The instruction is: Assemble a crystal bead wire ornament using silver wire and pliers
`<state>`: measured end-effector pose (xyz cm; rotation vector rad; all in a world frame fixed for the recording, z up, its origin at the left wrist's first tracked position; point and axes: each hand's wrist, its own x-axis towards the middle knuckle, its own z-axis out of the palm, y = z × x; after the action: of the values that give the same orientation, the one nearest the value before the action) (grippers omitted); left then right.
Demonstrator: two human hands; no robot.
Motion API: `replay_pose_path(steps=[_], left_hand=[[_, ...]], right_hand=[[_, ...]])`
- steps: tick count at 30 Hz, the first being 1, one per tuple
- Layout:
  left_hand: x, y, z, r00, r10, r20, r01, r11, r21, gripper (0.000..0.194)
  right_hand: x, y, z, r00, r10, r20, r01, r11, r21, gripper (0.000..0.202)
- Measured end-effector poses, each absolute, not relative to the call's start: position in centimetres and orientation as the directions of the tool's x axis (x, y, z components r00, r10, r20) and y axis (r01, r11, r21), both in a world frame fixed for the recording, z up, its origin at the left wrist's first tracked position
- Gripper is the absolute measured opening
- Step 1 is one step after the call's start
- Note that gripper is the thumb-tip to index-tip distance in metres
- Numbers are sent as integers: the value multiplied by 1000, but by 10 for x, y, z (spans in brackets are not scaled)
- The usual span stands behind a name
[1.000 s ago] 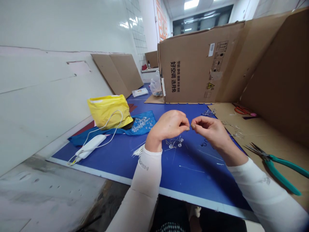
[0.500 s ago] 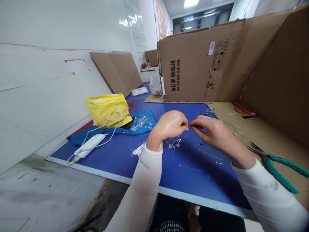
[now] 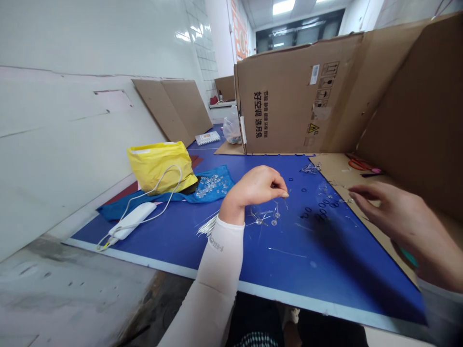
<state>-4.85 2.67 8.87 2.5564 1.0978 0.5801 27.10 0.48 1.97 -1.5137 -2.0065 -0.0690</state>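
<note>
My left hand [image 3: 258, 185] is over the blue table, with thumb and fingers pinched on a thin wire with clear beads [image 3: 274, 217]. The beaded wire hangs down below the fingers. My right hand [image 3: 394, 217] is at the right, above the cardboard edge, with its fingers loosely bent and a gap behind the thumb; nothing shows in it. Beneath this hand a bit of the pliers' green handle [image 3: 408, 258] shows, and the rest is hidden. Several small black rings [image 3: 321, 212] lie between the hands. Straight loose wires [image 3: 208, 225] lie by my left wrist.
Clear beads [image 3: 213, 185] are spread on a blue cloth [image 3: 173, 195], beside a yellow bag [image 3: 162, 166] and a white power bank [image 3: 135, 221] with a cable. A big cardboard box [image 3: 289, 101] stands behind. Red-handled scissors [image 3: 358, 165] lie at the right.
My right hand has left the left hand's fingertips and moved right, over the pliers. The black rings now show. My left hand stays nearly in place, still holding the beaded wire.
</note>
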Motion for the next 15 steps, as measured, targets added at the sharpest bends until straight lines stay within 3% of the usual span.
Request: replay_pose_path(steps=[2,6,8,12,15], left_hand=[[-50,26,90,625,738,257,591,-661,461,7],[-51,22,92,630,726,277,557,-670,491,7],[-50,19,94,633,719,285,547,-677,493,7],[-49,14,97,641,708,296,534,-688,492,8],[-50,11,98,639,705,308,527,-693,492,8]], right_hand=[[316,1,-8,-147,902,405,910,284,-301,22],[385,-6,-75,-132,894,429,961,221,-166,37],[396,-13,-98,-110,929,353,975,170,-143,36],[379,-26,-103,124,967,224,992,-127,1,65],[368,-30,-92,232,971,50,972,-233,11,79]])
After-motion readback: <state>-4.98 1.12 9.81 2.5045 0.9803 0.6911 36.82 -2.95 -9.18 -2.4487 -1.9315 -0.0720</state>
